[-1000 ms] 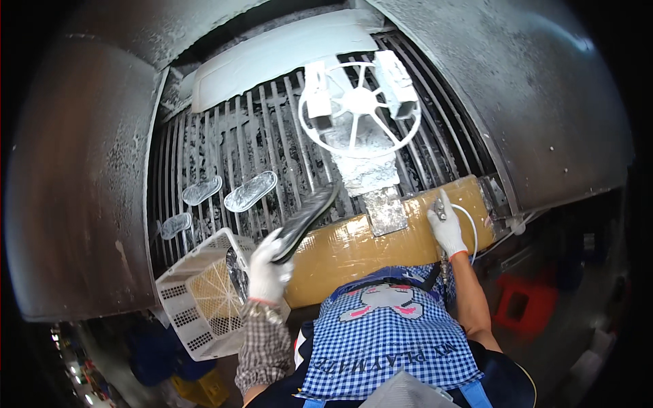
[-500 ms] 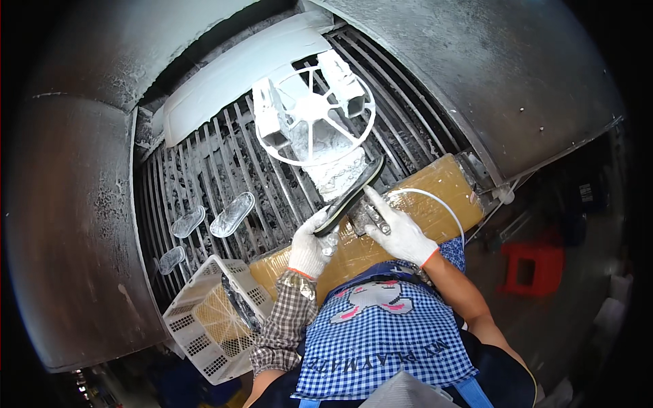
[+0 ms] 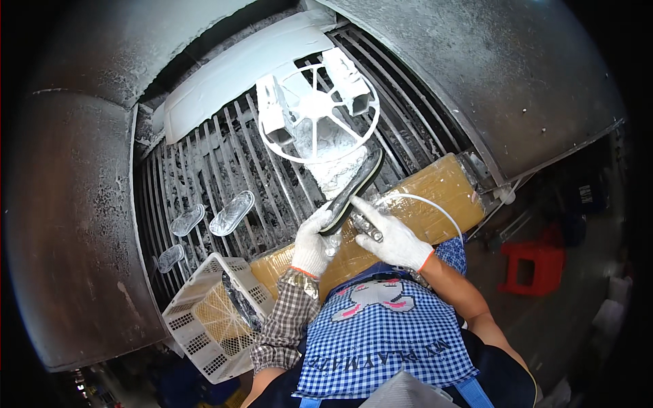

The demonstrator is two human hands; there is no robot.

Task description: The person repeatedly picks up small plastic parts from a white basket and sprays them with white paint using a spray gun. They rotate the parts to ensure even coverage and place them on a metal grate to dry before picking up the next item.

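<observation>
My left hand (image 3: 313, 246), in a white glove, grips the near end of a dark shoe sole (image 3: 354, 192) with a pale line along its edge. The sole slants up and to the right, its broad black face showing. In my gloved right hand (image 3: 400, 239) is a small metal spray gun (image 3: 368, 228), just below the sole, partly hidden by the fingers. The index finger stretches toward the sole's edge; I cannot tell whether it touches. A thin white hose (image 3: 435, 203) curves away beside this hand.
Past the sole stands a white-coated spoked wheel (image 3: 318, 104) carrying two rectangular tubes (image 3: 274, 112). Oval pieces (image 3: 232, 213) lie on the grate bars at left. A tape-covered ledge (image 3: 435, 178) crosses in front; a white crate (image 3: 197, 340) stands lower left, a red stool (image 3: 534, 265) right.
The sole has rolled, so more of its black face shows. My right hand and the spray gun have shifted slightly left, while my left hand keeps its grip.
</observation>
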